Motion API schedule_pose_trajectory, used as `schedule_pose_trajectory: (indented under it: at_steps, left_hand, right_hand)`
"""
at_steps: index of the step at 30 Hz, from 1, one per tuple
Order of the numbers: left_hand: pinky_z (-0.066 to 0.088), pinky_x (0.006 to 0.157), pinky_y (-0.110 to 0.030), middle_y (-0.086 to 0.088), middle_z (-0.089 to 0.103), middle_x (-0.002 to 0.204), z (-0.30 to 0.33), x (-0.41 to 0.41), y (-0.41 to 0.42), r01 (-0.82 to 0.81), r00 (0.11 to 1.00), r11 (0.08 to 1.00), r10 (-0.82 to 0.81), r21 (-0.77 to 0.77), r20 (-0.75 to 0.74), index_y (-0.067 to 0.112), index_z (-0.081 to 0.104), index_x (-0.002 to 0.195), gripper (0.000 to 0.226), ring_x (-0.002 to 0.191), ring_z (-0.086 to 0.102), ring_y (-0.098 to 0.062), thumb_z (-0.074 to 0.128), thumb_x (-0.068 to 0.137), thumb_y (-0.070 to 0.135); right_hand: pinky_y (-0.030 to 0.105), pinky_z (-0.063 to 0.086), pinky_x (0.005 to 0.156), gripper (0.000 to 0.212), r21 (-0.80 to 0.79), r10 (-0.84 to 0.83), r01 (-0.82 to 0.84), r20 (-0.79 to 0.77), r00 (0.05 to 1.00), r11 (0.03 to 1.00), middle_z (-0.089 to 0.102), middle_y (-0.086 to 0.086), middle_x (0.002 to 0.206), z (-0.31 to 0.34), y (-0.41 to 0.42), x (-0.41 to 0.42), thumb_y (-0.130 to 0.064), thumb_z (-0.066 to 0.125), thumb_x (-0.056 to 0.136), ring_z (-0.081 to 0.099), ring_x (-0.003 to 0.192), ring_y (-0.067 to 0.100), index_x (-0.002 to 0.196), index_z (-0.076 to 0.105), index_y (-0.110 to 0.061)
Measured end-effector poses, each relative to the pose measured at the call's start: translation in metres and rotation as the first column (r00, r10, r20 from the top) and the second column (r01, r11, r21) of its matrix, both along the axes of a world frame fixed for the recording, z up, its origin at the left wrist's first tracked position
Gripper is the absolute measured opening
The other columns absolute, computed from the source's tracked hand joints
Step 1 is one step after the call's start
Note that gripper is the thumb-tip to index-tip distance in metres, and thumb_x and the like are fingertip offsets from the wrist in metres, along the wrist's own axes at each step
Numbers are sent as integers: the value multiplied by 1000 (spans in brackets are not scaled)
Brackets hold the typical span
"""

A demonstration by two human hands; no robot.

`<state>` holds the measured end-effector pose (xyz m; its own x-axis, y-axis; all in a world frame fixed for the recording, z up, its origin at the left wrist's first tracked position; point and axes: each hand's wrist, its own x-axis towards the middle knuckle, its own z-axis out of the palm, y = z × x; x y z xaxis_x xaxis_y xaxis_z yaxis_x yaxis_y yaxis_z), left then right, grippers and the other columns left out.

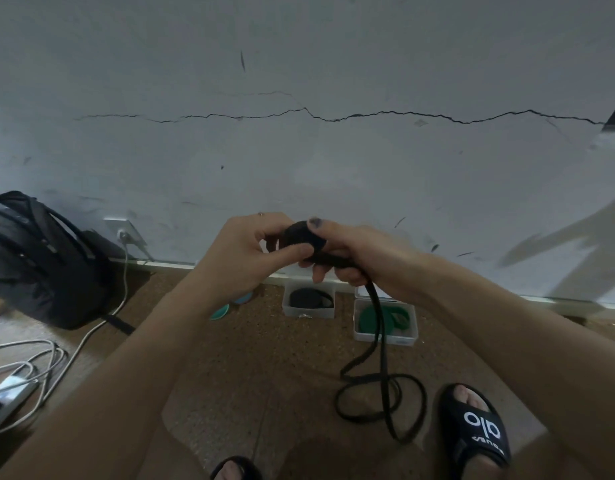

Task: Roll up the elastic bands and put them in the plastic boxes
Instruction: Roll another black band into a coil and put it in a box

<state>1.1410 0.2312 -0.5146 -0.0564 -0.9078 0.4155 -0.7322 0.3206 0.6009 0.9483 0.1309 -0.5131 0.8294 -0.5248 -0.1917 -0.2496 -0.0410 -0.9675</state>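
At about nine o'clock from the hands a dark backpack (32,258) is leaning against the wall, and white cables (29,379) are lying on the floor at eight o'clock, well apart from the work.

Moving right, the left hand (243,258) is curling round the partly wound roll of the black elastic band (301,235), its thumb pressing across the roll's near face, probably to keep the turns from springing loose. A teal disc (220,311) is peeking out beneath that wrist, at about seven o'clock from the roll.

The roll is sitting between both hands at centre frame, its winding axis seeming to run roughly towards the camera. The right hand (361,258) is gripping the roll from the three o'clock side, a finger lying over its top, while the lower fingers are pinching the unrolled tail where it leaves the roll; that likely keeps tension for the next turn. The tail's long axis is running down towards six o'clock, hanging from the hand and ending in loose loops (382,400) on the floor beside a black slide sandal (476,424).

Below the hands, against the wall's foot, a plastic box (309,311) is already holding a black rolled band, and just to its right a second plastic box (385,336) is holding a green band (368,318). Much of the band is not yet wound.
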Motion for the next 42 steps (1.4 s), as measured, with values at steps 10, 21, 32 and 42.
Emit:
schedule_pose_trajectory:
  at_steps: [10, 21, 32, 42]
  left_hand:
    - [56, 93, -33, 2, 71, 111, -5, -9, -1, 56, 970, 946, 23, 319, -240, 17, 65, 123, 37, 105, 68, -11, 66, 87, 9]
    - [57, 75, -25, 1, 74, 90, -2, -18, -5, 110, 941, 919, 27, 380, -336, 8, 71, 106, 23, 86, 69, -16, 54, 101, 23]
    - [51, 81, -18, 12, 73, 91, 1, -8, -2, 50, 992, 967, -20, 248, -121, 20, 73, 106, 17, 92, 69, -5, 60, 98, 26]
    - [50, 78, -25, 13, 68, 90, 1, -8, -3, 24, 996, 997, -18, 71, -92, 32, 69, 102, 16, 88, 63, -16, 57, 95, 41]
  right_hand:
    - [10, 41, 67, 23, -614, -163, 104, -41, 986, 782, 70, -17, 87, -2, 6, -20, -48, 72, 90, 61, 79, -8, 105, 71, -31]
    - [31, 57, 71, 36, -836, -97, 52, -1, 995, 546, 69, -8, 97, -16, 18, -20, -40, 76, 88, 63, 81, 8, 115, 59, -23]
    - [26, 41, 55, 41, -74, -55, 53, -28, 998, 996, 70, 0, 80, 1, 5, -14, -49, 49, 103, 46, 53, 10, 119, 64, -13]
    - [22, 41, 64, 40, 360, -10, -20, 81, 997, 933, 73, 16, 115, 4, 7, -19, -36, 54, 102, 43, 59, 7, 132, 63, -11]
